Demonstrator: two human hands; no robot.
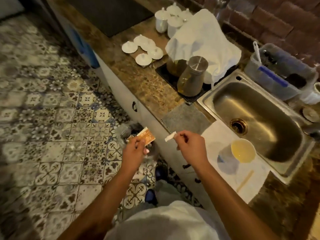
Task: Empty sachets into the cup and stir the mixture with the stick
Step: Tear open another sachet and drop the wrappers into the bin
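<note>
Person, seen from above. Garment: pale, whitish top point(166, 222), plain, with no print or lettering visible. Arms: bare from elbow to wrist; no sleeves, cuffs, watch or bracelet. Left hand point(134, 149): ungloved, light-coloured nail showing on one finger. Right hand point(189, 147): ungloved. Footwear: dark blue shoes point(150, 196), blurred, on the patterned tiles.

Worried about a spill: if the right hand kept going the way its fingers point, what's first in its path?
Probably nothing: the right hand, pinching a torn strip, points up-left, away from the cup; depth unclear.
</note>
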